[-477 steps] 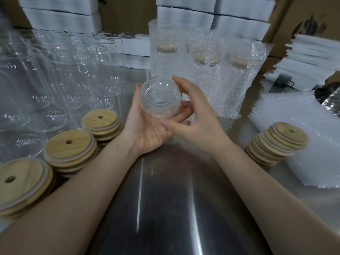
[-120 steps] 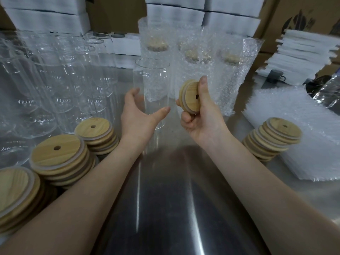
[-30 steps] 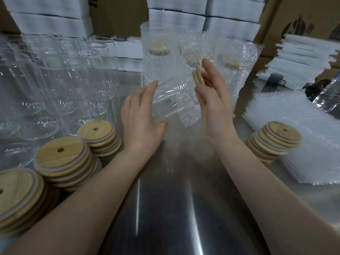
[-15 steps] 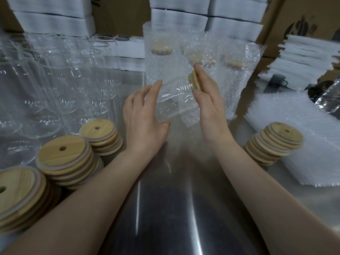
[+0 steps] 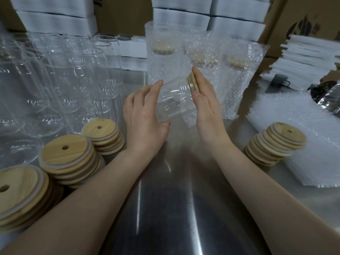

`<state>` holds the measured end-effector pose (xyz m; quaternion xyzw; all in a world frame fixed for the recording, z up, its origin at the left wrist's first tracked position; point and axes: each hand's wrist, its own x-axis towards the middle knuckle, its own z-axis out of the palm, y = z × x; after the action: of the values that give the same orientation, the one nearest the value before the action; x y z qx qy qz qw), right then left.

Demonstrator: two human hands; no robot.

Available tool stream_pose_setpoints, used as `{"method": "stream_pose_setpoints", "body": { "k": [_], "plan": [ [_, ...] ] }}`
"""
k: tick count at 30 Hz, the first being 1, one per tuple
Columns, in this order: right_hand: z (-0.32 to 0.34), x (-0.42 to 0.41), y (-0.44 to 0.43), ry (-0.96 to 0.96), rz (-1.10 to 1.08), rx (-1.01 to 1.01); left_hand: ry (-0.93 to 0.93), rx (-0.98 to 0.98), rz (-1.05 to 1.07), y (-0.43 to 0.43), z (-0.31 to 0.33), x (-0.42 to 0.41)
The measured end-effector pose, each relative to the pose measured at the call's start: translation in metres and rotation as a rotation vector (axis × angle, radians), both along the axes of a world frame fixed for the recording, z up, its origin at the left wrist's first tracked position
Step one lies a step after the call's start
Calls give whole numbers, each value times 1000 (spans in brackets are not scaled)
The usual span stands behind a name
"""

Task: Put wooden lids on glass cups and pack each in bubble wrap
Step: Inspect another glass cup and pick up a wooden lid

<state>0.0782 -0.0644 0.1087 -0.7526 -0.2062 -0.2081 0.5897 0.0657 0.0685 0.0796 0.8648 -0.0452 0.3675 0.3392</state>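
Observation:
A clear glass cup (image 5: 173, 100) lies sideways in the air between my palms, above the steel table (image 5: 165, 208). My left hand (image 5: 145, 115) presses flat on its base with straight fingers. My right hand (image 5: 206, 105) presses a wooden lid (image 5: 191, 83) against the cup's mouth with a flat palm. Behind them stand three cups with lids wrapped in bubble wrap (image 5: 195, 57).
Bare glass cups (image 5: 60, 80) crowd the left. Stacks of wooden lids sit at left (image 5: 68, 155) and right (image 5: 276, 142). Bubble wrap bags (image 5: 301, 137) pile at the right. White boxes (image 5: 184, 13) and cartons stand behind.
Four seconds ago the cup stood upright and my right hand held the lid apart. Over the last second the cup stays pressed sideways between both palms, almost without movement.

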Motion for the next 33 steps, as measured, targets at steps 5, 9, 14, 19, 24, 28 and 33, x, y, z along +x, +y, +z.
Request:
{"method": "stream_pose_setpoints", "body": {
  "k": [5,9,14,19,24,28,33],
  "plan": [
    [0,1,-2,2,-10,-50,-4,13,-8,1,-2,3],
    [3,1,-5,3,-4,-96,13,-34,-52,2,-4,9],
    [3,-2,-3,-48,7,-73,21,-121,-77,3,-9,14],
    [1,-4,-2,-39,-92,100,70,-369,-61,6,-11,18],
    [-3,2,-4,18,-215,137,129,-528,-41,11,-11,21],
    [-10,4,-2,126,-230,58,146,-544,-37,12,-11,22],
    [-19,8,1,281,-226,-89,149,-522,-57,13,-9,22]
  ]
}}
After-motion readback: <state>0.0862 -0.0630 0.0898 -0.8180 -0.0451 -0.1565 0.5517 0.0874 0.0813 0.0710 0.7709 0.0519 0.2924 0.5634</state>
